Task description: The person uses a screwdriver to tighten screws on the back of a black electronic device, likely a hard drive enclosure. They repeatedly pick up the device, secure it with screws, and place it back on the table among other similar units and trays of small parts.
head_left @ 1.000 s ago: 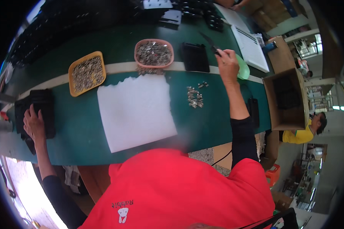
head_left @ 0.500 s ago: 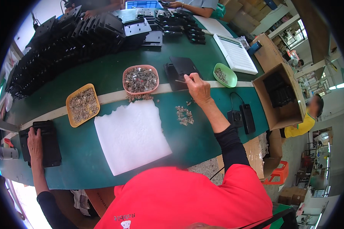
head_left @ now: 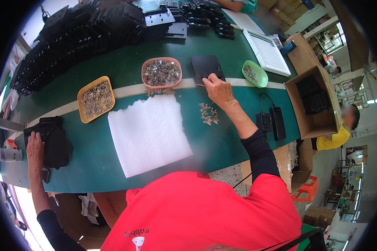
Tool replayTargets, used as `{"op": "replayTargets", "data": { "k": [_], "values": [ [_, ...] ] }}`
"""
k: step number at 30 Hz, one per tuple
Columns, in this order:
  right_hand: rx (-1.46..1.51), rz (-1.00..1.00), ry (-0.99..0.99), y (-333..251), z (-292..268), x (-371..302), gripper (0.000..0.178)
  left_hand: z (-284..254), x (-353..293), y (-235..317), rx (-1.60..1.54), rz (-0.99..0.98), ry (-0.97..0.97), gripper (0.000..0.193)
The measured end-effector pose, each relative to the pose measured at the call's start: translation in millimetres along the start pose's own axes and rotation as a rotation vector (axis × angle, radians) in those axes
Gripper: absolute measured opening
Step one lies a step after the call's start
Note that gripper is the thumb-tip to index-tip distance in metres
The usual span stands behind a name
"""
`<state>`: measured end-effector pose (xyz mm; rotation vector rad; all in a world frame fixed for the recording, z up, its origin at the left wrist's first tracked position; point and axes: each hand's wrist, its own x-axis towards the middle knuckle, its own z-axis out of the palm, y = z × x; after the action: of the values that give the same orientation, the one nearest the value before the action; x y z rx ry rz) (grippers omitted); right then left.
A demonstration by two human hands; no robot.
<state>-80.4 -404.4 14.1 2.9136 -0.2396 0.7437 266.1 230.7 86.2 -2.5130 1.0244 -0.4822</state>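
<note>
My left hand is at the far left of the table, fingers over the near-left edge of a black plastic panel. The panel looks tilted and smeared by motion; my thumb is mostly hidden. A small dark piece shows below it. My right hand is closed in a pinch at the near edge of a flat black plate. A thin light-coloured rod sticks out leftward from its fingertips; its kind is unclear. Small metal parts lie loose just below this hand.
Yellow, pink and green trays hold small metal parts. A white foam sheet lies before me. Black panels are stacked at the back left. An open cardboard box and a black adapter are at right.
The black panel under my left hand has shifted and tilted. The black plate by my right hand, raised at an angle before, now lies flat. The whole view has shifted slightly.
</note>
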Motion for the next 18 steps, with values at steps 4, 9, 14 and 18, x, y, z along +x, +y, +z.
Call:
{"op": "replayTargets", "data": {
  "k": [4,9,14,18],
  "values": [
    [0.027,0.08,-0.152,-1.7,-10.7,2.4,0.012,-35.0,0.0,11.4,-0.173,-0.093,-0.02,0.042],
    [0.251,0.266,-0.057,-1.6,-34.5,-5.7,0.022,-82.7,-7.2,54.4,-0.294,-0.099,0.198,0.054],
    [0.469,0.428,-0.308,1.2,-52.2,-31.5,0.019,-127.4,-16.6,146.3,-0.432,0.065,0.447,0.044],
    [0.408,0.349,-0.292,4.7,-48.6,-46.7,0.014,-129.6,-11.9,239.8,-0.676,0.23,0.64,0.041]
  ]
}}
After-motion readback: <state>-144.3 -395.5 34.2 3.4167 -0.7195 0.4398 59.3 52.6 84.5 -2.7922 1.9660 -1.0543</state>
